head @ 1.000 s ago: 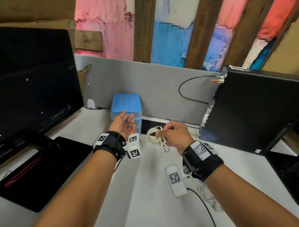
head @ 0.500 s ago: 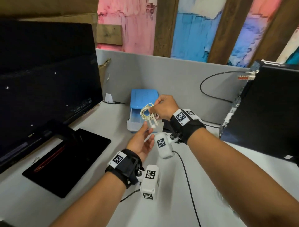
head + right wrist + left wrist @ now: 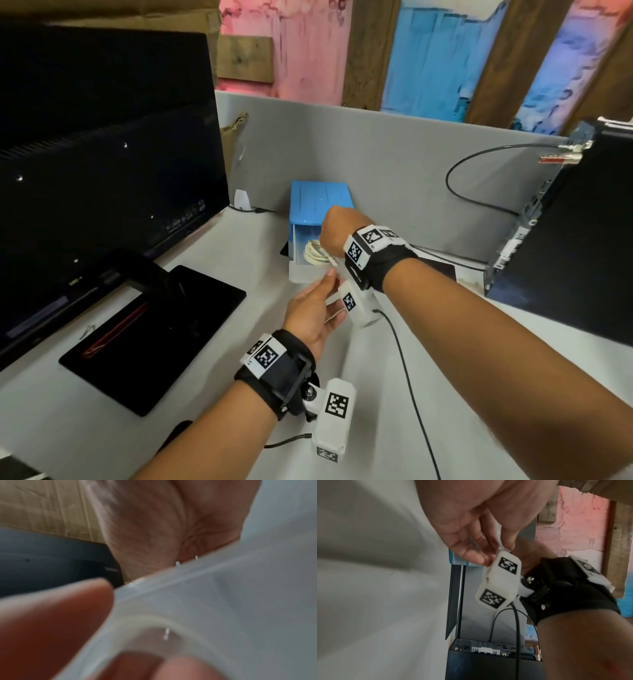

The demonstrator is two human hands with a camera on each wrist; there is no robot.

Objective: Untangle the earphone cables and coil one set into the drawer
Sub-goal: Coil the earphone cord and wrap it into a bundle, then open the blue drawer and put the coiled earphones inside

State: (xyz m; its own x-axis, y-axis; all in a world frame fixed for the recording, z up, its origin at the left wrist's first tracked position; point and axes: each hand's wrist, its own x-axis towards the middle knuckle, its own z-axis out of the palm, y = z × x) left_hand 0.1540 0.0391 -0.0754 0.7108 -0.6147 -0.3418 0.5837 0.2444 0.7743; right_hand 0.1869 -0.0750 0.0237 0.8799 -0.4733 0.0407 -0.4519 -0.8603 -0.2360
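A small blue drawer unit (image 3: 320,202) stands against the grey partition, its translucent drawer (image 3: 301,275) pulled out toward me. The coiled white earphone cable (image 3: 313,255) sits low inside the drawer. My right hand (image 3: 337,229) reaches down over the drawer and grips the coil, hiding part of it. In the right wrist view, short white cable ends (image 3: 177,563) poke out below that hand's palm (image 3: 154,527), just behind the blurred drawer wall (image 3: 223,601). My left hand (image 3: 315,308) is in front of the drawer, with its fingers (image 3: 471,555) and thumb pinching the drawer's front lip.
A large dark monitor (image 3: 102,154) on a black base (image 3: 154,325) fills the left. A black computer case (image 3: 565,240) stands at the right, with a black cable (image 3: 479,192) looping along the partition (image 3: 376,154). The wrist camera's lead (image 3: 407,377) trails over the white desk.
The left hand pulled the drawer open and now holds its front. The right hand carried the coil from above the desk to the drawer and lowered it inside.
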